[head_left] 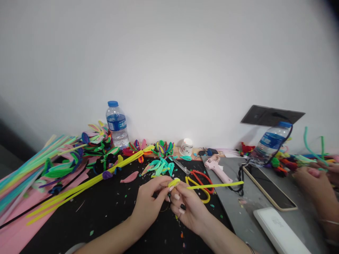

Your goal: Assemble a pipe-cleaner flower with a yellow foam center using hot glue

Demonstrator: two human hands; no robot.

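Pinching a yellow pipe cleaner (215,185) in left hand (148,199) and right hand (192,210) together, above the near middle of the dark-covered table (106,218), probably to stop a small soft bend from springing loose. Closed in a fingertip grip on both sides, thumbs and fingers meeting at the folded yellow end. Bunched right between the two sets of fingertips, then running out past the right hand as a thin free length toward the right, perhaps pointed that way to stay out of the pinch

At near right, well apart from the grip, a white case (280,231), with a phone (270,187) just beyond. At the right edge, separate from all this, another person's hand (312,185)

Just beyond the right hand, seemingly for easy reach, scissors (188,172) with red and yellow handles toward the near side. Farther right, a pink glue gun (218,169). Aslant on the left, apparently as ready stock, a bundle of yellow stems (129,159). Past the fingertips, turquoise loops (160,167)

Farthest, near the wall (169,70), likely out of the elbows' way, a paper cup (186,146) and a water bottle (116,127)
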